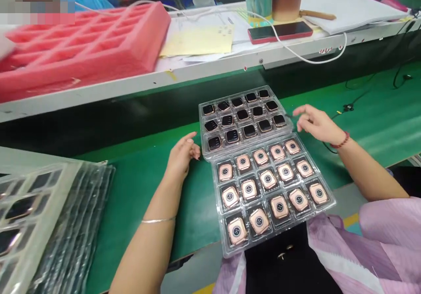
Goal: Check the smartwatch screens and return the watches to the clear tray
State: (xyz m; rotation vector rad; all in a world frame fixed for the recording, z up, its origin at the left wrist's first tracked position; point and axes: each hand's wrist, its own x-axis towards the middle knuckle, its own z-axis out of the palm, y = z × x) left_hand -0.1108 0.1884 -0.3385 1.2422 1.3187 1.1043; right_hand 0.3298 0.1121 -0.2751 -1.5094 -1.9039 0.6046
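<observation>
Two clear plastic trays lie in front of me. The far tray [245, 150] carries several smartwatch bodies [242, 115] with their black screens up. On the near tray [219, 224], several rose-gold watch bodies [268, 178] sit in pockets with their round sensor backs up; this tray overhangs the bench's front edge. My left hand [184, 154] is just left of the far tray, holding nothing, its index finger stretched out and the others loosely bent. Off the far tray's right corner, my right hand [314, 121] is empty, its fingers apart.
At left stands a stack of clear trays [82, 215] with more watches on top. A shelf behind the green bench [138, 197] holds pink foam with compartments [144, 44], papers [197, 40], a red-edged phone [279, 32] and a white cable [296, 55]. Black cables [362, 94] lie at right.
</observation>
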